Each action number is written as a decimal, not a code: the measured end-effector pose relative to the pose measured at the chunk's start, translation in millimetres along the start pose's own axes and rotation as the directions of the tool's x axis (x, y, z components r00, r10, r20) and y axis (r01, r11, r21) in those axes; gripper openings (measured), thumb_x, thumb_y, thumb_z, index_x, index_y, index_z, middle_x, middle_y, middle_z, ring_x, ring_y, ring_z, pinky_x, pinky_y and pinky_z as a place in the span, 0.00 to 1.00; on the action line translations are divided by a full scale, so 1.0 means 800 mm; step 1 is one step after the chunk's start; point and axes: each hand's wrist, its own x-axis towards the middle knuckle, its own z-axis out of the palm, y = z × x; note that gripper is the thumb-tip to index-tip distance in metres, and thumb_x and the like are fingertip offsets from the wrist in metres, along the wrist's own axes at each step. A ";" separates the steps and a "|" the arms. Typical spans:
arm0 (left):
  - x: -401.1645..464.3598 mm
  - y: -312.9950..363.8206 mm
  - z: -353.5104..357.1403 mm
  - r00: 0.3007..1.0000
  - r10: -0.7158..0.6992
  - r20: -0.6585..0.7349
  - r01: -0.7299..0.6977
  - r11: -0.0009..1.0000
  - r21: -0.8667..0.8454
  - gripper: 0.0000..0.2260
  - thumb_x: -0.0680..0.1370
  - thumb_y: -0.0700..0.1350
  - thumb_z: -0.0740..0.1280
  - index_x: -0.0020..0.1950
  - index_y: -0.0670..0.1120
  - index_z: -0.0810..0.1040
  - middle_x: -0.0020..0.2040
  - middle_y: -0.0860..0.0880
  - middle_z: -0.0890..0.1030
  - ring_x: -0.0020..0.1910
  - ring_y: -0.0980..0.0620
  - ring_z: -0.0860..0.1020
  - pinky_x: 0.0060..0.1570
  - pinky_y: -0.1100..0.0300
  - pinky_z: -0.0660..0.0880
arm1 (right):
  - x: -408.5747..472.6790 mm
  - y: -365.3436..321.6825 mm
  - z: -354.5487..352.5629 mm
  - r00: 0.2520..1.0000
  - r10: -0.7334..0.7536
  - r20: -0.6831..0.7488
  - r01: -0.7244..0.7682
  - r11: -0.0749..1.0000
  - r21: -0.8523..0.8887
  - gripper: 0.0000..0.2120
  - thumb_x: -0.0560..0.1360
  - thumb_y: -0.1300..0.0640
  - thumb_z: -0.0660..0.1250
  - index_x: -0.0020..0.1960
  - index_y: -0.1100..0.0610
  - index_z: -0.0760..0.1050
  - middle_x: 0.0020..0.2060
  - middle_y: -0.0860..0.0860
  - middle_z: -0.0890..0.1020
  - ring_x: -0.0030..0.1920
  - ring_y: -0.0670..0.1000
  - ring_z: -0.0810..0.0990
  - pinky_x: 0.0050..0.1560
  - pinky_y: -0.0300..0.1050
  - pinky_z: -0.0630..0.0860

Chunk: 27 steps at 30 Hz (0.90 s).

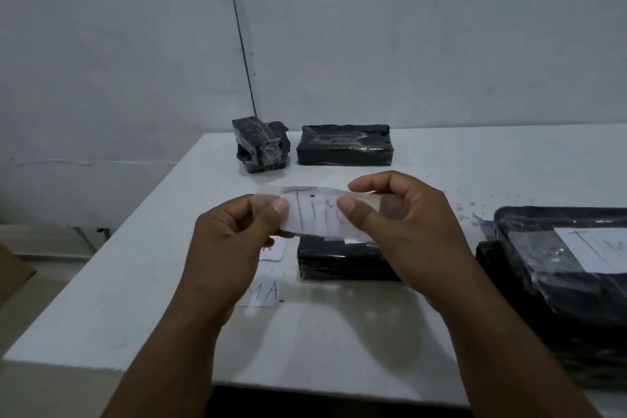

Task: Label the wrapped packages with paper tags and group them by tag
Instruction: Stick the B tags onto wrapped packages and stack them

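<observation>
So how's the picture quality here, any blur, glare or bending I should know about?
Head view: dim, cool light; the paper tag held in both hands is motion-blurred, its writing only partly legible; pale glare on the table near its front edge and on the far package wrap; wide-angle lens bends the table edges.

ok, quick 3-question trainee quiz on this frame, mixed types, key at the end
1. True or false: both the left hand and the right hand pinch the paper tag above the table.
2. Multiple choice: how many black wrapped packages sit at the far edge by the wall? A) one B) two C) four
3. Fill in: the package at the right edge already carries a ____ on top.

Key:
1. True; each hand holds one end with thumb and fingers.
2. B; the small package and the long package, side by side.
3. Paper tag; white tag, handwriting cut off by the frame.
</observation>
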 end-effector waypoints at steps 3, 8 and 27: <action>0.007 0.003 -0.007 0.997 -0.026 -0.068 0.024 0.999 -0.036 0.08 0.80 0.48 0.69 0.49 0.49 0.87 0.41 0.48 0.88 0.40 0.53 0.85 0.44 0.57 0.79 | 0.005 0.000 -0.001 1.000 -0.003 -0.009 0.004 0.989 0.147 0.06 0.74 0.50 0.75 0.50 0.49 0.84 0.39 0.46 0.87 0.38 0.43 0.83 0.44 0.43 0.78; 0.019 0.009 -0.013 0.992 -0.077 -0.105 0.067 0.993 -0.094 0.10 0.81 0.50 0.68 0.49 0.48 0.88 0.42 0.47 0.88 0.41 0.50 0.86 0.46 0.51 0.78 | 0.016 -0.003 0.009 0.991 -0.012 -0.131 0.044 0.967 0.251 0.01 0.74 0.56 0.76 0.44 0.51 0.86 0.33 0.47 0.85 0.33 0.43 0.80 0.44 0.44 0.78; 0.188 -0.022 0.057 0.995 0.035 0.094 -0.061 0.956 0.288 0.14 0.83 0.47 0.67 0.68 0.56 0.76 0.60 0.55 0.81 0.53 0.62 0.78 0.47 0.67 0.75 | 0.130 0.013 0.037 0.819 0.198 -0.539 0.041 0.916 0.399 0.04 0.77 0.52 0.73 0.45 0.43 0.81 0.48 0.42 0.86 0.51 0.44 0.84 0.52 0.42 0.80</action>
